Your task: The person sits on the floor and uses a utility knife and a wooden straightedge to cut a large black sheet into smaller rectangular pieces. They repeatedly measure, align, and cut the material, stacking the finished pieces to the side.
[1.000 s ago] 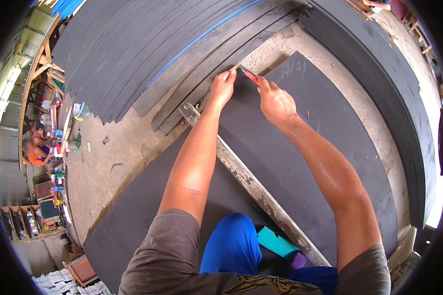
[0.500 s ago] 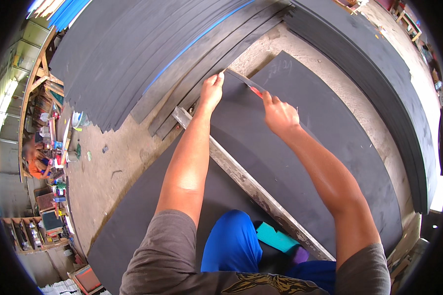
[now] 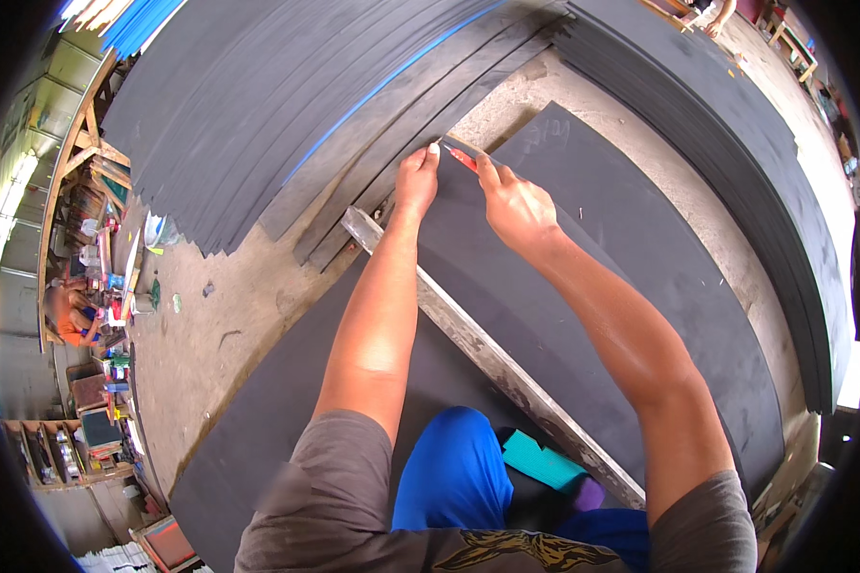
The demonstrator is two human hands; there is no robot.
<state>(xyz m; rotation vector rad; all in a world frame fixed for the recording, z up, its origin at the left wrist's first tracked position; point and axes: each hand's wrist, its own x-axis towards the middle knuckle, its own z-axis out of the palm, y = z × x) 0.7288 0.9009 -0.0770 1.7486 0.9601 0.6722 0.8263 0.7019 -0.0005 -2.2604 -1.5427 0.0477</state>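
Note:
My right hand [image 3: 520, 207] is closed round a red-handled cutter knife [image 3: 462, 159]. Its tip points left along the far edge of a dark grey foam-like sheet [image 3: 487, 258]. Close beside the tip, my left hand [image 3: 418, 180] pinches that sheet's far left corner, thumb on top; the fingers beneath are partly hidden. A long, worn metal-looking straight bar [image 3: 506, 363] lies slantwise over the sheet, passing under my left forearm. Below it, another dark sheet area [image 3: 287, 401] extends to the left. A turquoise flat piece [image 3: 542, 460] shows beside my blue-clad knee.
A tall stack of dark sheets [image 3: 248, 115] with one blue layer stands at far left. Another long stack [image 3: 698, 162] curves along the right. Concrete floor [image 3: 229, 296] shows between. At the left edge, a person in orange [image 3: 72, 315] sits among cluttered items; another person's arm [image 3: 721, 17] appears far right.
My right hand has moved left with the cutter knife, bringing its tip up to my left thumb. My left hand keeps its pinch at the sheet's corner.

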